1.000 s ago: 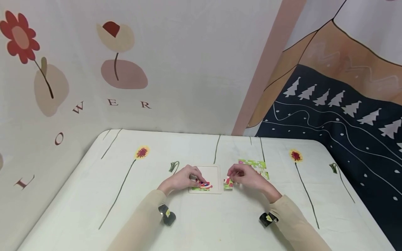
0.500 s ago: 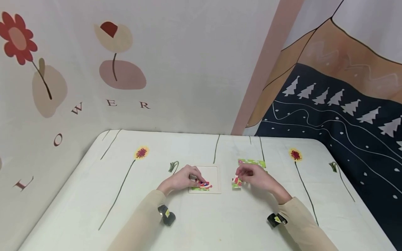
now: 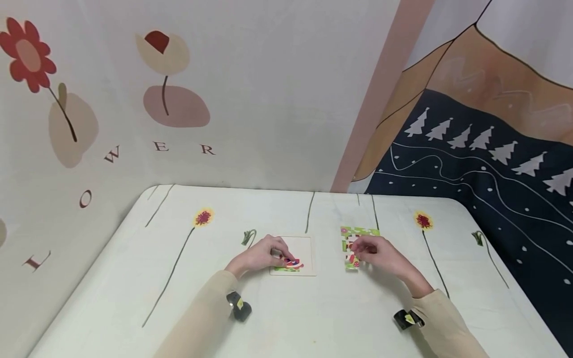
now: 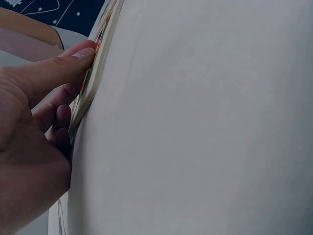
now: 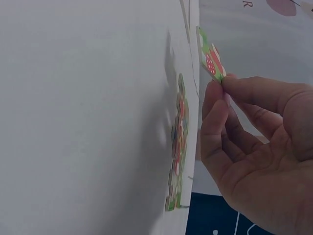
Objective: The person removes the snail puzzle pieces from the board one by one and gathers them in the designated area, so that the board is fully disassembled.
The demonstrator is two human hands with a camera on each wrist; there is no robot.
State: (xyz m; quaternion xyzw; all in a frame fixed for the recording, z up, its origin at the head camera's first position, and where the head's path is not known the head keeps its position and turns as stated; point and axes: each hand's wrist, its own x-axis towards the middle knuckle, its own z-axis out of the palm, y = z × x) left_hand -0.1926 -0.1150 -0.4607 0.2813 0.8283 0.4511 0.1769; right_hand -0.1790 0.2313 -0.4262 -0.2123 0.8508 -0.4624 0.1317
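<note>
In the head view, my left hand [image 3: 261, 256] lies over a pale puzzle board [image 3: 309, 244]. Its thumb and fingertips press on colourful puzzle pieces [image 3: 294, 266] lying along the board's near side. Up close in the left wrist view, the thumb [image 4: 61, 68] reaches onto those pieces at the board's raised edge. My right hand [image 3: 387, 258] pinches one jigsaw piece [image 5: 210, 58], green with a red spotted patch, between thumb and fingertips. That piece is lifted off the table, tilted, to the right of the board and in front of the loose pieces.
Several loose puzzle pieces [image 3: 358, 231] lie flat behind my right hand, partly hidden by it; in the right wrist view these table pieces [image 5: 178, 137] form a row. A white flowered cloth [image 3: 277, 318] covers the table. Printed curtains [image 3: 268, 99] stand behind.
My right hand has moved right with the puzzle piece, away from the board to in front of the loose pieces. The left hand has stayed on the board.
</note>
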